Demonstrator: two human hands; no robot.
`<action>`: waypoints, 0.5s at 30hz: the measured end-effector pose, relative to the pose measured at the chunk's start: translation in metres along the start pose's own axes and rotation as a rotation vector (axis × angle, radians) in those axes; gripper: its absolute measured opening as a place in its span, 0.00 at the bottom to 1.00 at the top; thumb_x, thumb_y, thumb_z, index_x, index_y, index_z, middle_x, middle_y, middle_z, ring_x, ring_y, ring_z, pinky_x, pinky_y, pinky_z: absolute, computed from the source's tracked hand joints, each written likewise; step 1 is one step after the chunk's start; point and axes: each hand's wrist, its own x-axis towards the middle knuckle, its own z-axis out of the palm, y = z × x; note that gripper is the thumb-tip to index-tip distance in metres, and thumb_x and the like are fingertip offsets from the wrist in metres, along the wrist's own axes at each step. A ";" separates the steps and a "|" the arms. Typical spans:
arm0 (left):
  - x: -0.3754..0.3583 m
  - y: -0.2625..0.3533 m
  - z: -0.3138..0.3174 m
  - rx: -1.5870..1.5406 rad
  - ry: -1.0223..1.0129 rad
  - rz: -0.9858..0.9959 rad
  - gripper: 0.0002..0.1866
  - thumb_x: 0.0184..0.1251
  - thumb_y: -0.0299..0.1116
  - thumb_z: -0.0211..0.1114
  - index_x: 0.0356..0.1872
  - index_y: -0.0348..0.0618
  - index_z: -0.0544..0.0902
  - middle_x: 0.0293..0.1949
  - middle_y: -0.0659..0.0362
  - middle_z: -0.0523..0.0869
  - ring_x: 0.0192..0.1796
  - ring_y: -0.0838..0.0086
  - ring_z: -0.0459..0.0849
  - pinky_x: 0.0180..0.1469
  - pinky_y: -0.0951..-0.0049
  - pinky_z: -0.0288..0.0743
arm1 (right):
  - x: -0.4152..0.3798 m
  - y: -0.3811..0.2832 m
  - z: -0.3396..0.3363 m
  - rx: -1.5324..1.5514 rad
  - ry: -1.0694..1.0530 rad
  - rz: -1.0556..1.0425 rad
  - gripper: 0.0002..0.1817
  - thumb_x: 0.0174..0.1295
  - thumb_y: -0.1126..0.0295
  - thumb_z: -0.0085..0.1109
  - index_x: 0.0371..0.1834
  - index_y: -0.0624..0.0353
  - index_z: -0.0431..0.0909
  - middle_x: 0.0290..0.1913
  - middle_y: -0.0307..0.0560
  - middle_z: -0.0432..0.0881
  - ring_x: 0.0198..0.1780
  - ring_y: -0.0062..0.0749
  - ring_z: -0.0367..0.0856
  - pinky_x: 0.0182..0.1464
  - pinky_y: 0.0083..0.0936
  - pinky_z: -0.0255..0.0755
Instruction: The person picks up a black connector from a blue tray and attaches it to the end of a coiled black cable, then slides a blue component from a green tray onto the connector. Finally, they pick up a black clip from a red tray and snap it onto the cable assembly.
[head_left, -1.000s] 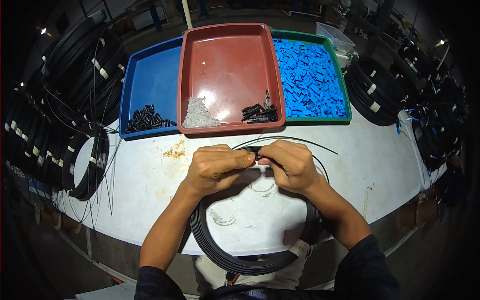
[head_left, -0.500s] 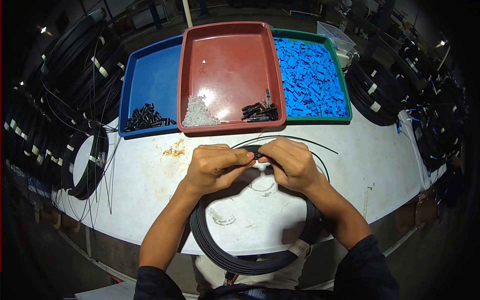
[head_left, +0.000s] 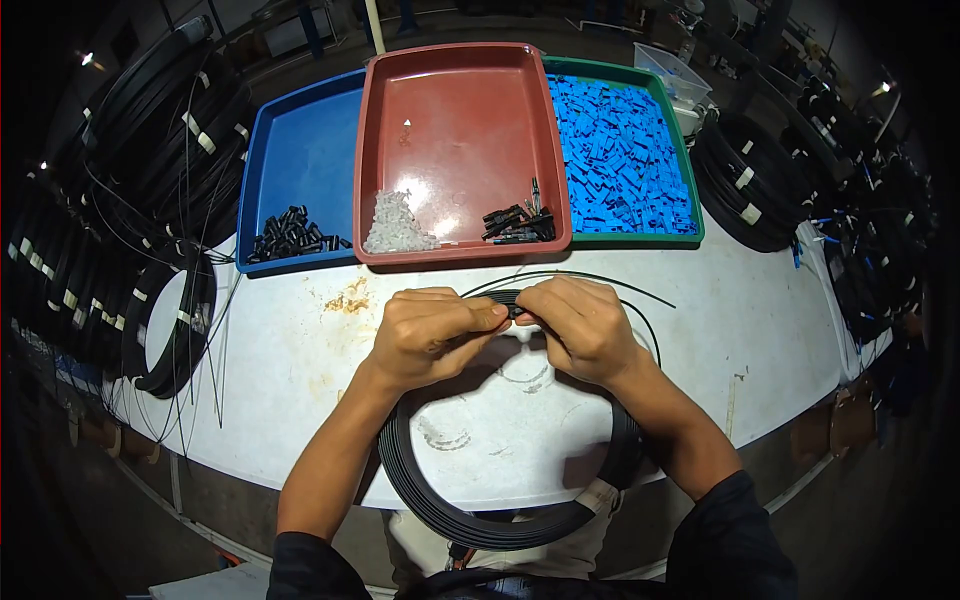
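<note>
A coil of black cable [head_left: 440, 500] lies on the white table, its near side hanging over the front edge, with a pale tape band [head_left: 598, 497] at the lower right. Over the coil's far side, my left hand [head_left: 435, 330] is closed, thumb and index finger pinching a small black piece [head_left: 515, 311]. Opposite it, my right hand [head_left: 580, 325] pinches the same piece from the other side. The fingertips cover most of it, so its exact kind is hidden. A loose cable end [head_left: 640, 291] curves out to the right behind my right hand.
Beyond my hands stand a blue tray [head_left: 300, 150] with short black sleeves, a red tray [head_left: 460, 120] with small whitish pieces and black parts, and a green-rimmed tray [head_left: 694, 200] full of blue pieces. Cable coils [head_left: 175, 330] crowd the left; more coils [head_left: 755, 185] stand right.
</note>
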 end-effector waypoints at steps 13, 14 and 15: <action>-0.002 0.001 0.002 -0.045 0.017 -0.136 0.11 0.49 0.19 0.78 0.36 0.37 0.91 0.35 0.51 0.93 0.30 0.68 0.92 0.34 0.71 0.84 | 0.001 0.003 0.001 -0.008 -0.006 -0.027 0.10 0.53 0.82 0.68 0.38 0.62 0.81 0.30 0.48 0.80 0.30 0.42 0.82 0.33 0.36 0.76; -0.002 0.000 0.002 -0.054 0.012 -0.100 0.12 0.49 0.19 0.78 0.37 0.36 0.91 0.35 0.51 0.93 0.30 0.68 0.92 0.34 0.71 0.84 | 0.001 0.003 -0.001 -0.031 -0.015 -0.050 0.10 0.53 0.82 0.68 0.38 0.62 0.81 0.30 0.48 0.80 0.30 0.42 0.82 0.33 0.36 0.76; -0.001 -0.001 0.002 -0.062 0.005 -0.063 0.12 0.49 0.19 0.78 0.37 0.36 0.91 0.35 0.51 0.93 0.30 0.67 0.92 0.35 0.72 0.84 | 0.000 0.002 -0.001 -0.030 -0.016 -0.050 0.10 0.53 0.82 0.68 0.38 0.62 0.81 0.30 0.48 0.80 0.30 0.42 0.82 0.33 0.36 0.76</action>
